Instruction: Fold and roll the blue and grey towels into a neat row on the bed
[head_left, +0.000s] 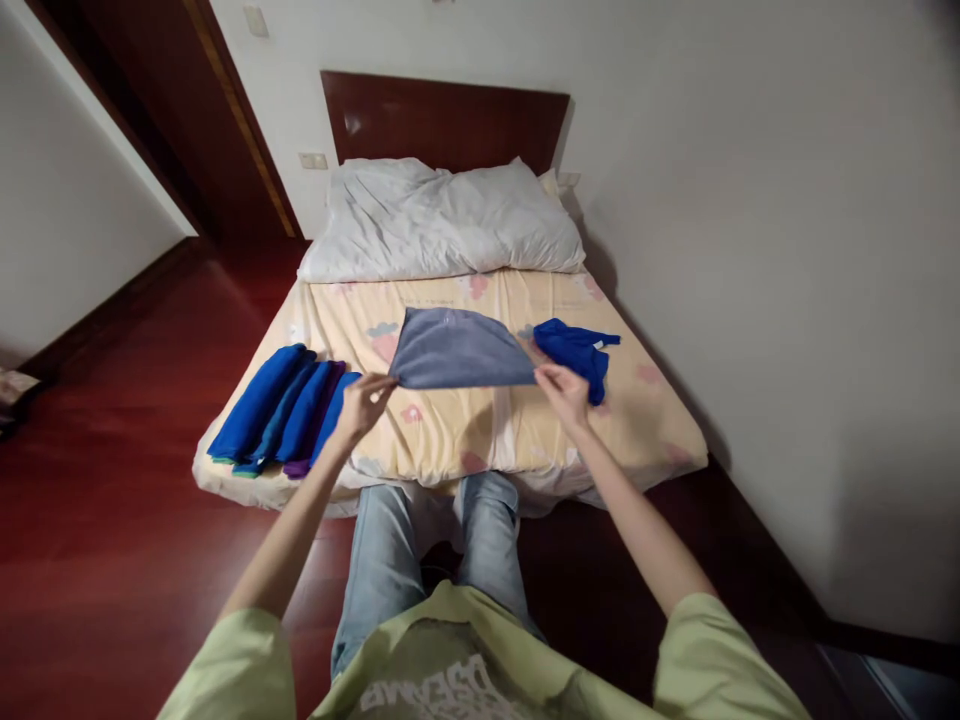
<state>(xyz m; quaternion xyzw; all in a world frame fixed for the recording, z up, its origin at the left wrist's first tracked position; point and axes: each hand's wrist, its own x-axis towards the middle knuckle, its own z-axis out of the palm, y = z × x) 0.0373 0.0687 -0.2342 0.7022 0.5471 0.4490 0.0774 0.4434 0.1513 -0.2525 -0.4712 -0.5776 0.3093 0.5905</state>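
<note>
- White walls point(720, 200) and a red floor point(112, 450) surround the bed point(420, 435) in the head view; white bedding point(442, 225) lies against the headboard point(450, 120).
- Left hand point(362, 403): thumb and fingers point(387, 381) pinched together, grasping the near left corner of the cloth point(461, 350).
- Right hand point(565, 393): fingers point(547, 374) likewise closed in a pinch, on the cloth's near right corner.
- Gray-blue, the cloth is over the middle of the bed, its near edge drawn straight between both hands, its far edge curved.
- Folded clothes point(281, 410), blue and purple, lie side by side on the bed, just beside the left hand.
- Crumpled on the bed, a blue garment point(574, 350) lies just beyond the right hand.
</note>
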